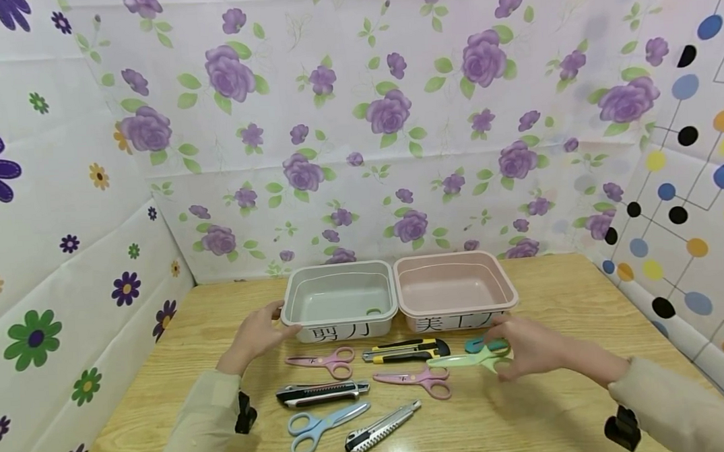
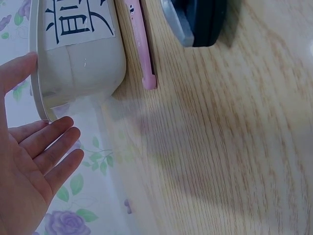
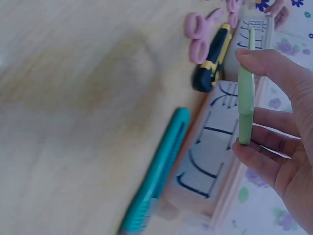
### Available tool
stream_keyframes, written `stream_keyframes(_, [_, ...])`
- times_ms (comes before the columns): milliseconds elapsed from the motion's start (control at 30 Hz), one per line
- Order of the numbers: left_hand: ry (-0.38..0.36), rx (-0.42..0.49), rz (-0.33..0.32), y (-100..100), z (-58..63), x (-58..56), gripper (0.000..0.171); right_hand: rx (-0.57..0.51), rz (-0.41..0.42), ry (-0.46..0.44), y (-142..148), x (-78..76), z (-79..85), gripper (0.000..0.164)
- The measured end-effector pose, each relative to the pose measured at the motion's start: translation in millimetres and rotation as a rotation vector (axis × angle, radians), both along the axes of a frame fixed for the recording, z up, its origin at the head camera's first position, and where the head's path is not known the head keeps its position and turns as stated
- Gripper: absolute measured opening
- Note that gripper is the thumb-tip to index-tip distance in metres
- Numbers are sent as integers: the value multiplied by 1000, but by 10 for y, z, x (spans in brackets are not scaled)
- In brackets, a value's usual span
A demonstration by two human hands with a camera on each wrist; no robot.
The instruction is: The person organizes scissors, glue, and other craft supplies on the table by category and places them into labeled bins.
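My right hand [image 1: 528,347] pinches light green scissors [image 3: 246,93] between thumb and fingers, raised over the table in front of the pink bin [image 1: 507,294]. Below them lies a teal utility knife [image 3: 159,164]. At the left end of the grey bin [image 1: 288,311], my left hand [image 1: 259,335] touches the rim with its thumb, the other fingers loosely extended around the corner. A small green piece [image 1: 373,312] shows inside the grey bin. Pink scissors [image 1: 310,360] and a yellow and black utility knife [image 1: 418,347] lie just in front of the bins.
Nearer me lie a second pair of pink scissors [image 1: 399,378], a black utility knife [image 1: 323,392], blue scissors [image 1: 316,427] and a silver utility knife [image 1: 383,427]. Both bins carry labels on their fronts. A flowered cloth [image 1: 349,213] hangs behind the wooden table [image 1: 558,406].
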State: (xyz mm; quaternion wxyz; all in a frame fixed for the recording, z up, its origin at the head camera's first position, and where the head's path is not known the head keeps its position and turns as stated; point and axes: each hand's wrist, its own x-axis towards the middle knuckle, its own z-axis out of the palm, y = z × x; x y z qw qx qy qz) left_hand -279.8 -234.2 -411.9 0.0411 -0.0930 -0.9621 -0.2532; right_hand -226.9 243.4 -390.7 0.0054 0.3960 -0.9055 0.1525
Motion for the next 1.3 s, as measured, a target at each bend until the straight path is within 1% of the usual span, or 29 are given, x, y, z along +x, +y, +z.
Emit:
stream_keyframes(233, [4, 6, -6, -6, 4, 4, 76, 16, 15, 26, -167, -144, 165, 47])
stream_keyframes(500, [1, 6, -1, -2, -11, -24, 75, -6, 42, 100, -409, -333, 379, 49])
stream_keyframes(600, [3, 13, -5, 0, -23, -31, 74, -12, 45, 130, -505, -386, 425, 44])
stream_keyframes(700, [2, 23, -4, -1, -29, -26, 74, 15, 32, 184, -601, -426, 448, 40])
stream_keyframes(800, [4, 35, 2, -6, -28, -17, 73, 44, 20, 221, -688, -469, 454, 39])
stream_keyframes(867, [5, 39, 4, -6, -27, -14, 73, 48, 25, 213, -735, -499, 451, 40])
stream_keyframes(1033, [5, 33, 2, -7, -27, -16, 74, 15, 58, 123, -858, -568, 477, 41])
stream_keyframes(1167, [8, 26, -1, -10, -22, -13, 75, -5, 52, 84, -961, -630, 505, 41])
stream_keyframes(1300, [13, 25, -4, -8, -20, -11, 74, -25, 70, 62, -1056, -709, 509, 32])
